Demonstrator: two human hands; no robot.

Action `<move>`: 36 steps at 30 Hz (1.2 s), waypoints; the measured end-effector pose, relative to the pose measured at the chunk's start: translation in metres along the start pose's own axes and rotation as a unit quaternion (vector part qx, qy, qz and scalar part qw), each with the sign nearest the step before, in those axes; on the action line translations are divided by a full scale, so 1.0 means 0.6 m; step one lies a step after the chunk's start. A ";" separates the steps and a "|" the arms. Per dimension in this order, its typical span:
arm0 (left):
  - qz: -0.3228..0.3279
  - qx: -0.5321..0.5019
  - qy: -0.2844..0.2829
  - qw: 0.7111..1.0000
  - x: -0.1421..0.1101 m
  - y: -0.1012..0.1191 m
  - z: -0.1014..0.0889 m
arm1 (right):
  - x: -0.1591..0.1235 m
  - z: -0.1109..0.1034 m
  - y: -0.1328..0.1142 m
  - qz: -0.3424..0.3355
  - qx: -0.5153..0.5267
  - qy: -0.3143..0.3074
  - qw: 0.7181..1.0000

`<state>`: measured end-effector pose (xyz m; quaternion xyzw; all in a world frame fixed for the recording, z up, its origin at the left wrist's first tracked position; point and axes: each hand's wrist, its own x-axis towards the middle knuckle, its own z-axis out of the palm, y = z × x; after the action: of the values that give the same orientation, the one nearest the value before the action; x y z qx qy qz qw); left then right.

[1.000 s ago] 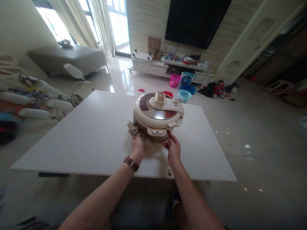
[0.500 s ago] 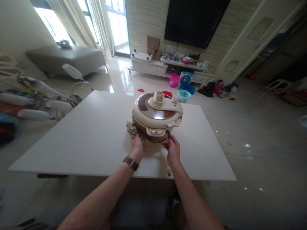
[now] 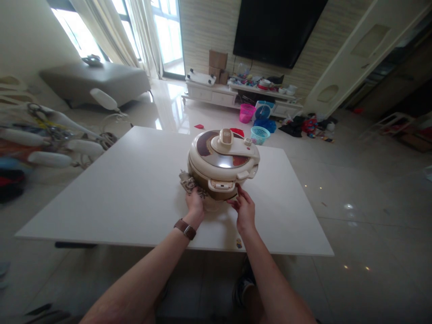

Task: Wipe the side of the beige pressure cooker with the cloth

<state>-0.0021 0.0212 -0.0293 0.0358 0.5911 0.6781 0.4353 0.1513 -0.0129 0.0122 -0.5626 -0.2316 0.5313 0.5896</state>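
A cream and brown electric pressure cooker (image 3: 221, 168) stands on the white table (image 3: 135, 189), its lid on and its front handle facing me. At the cooker's lower left side, my left hand (image 3: 195, 204) is closed on a bunched brown-and-white patterned cloth (image 3: 191, 183), pressing it against the cooker wall. My right hand (image 3: 245, 209) grips the lower right of the cooker, with fingertips at the body below the handle. Part of the cooker's base is hidden behind my hands. A brown-strapped watch (image 3: 185, 228) is on my left wrist.
A small sticker (image 3: 239, 243) is on the table near its front edge. Beyond the table stand a light-blue basket (image 3: 259, 135), a pink basket (image 3: 247, 113) and a cluttered low cabinet (image 3: 216, 96). A blurred white-armed object (image 3: 50, 159) stands to the left.
The whole view has shifted slightly, so the cooker and table sit a little further right. Both hands keep their places on the cloth and cooker.
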 end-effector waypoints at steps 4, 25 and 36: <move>0.000 0.003 0.004 1.000 0.004 -0.004 -0.002 | -0.002 0.002 -0.002 0.000 -0.004 0.003 1.000; 0.004 -0.005 0.010 1.000 0.003 -0.004 0.001 | -0.005 0.005 -0.006 0.003 -0.004 0.002 1.000; 0.003 -0.005 0.005 1.000 0.004 -0.007 0.003 | -0.004 0.004 -0.004 0.003 -0.004 0.007 1.000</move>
<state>-0.0003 0.0236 -0.0336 0.0318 0.5900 0.6825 0.4302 0.1490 -0.0138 0.0157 -0.5692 -0.2283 0.5281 0.5874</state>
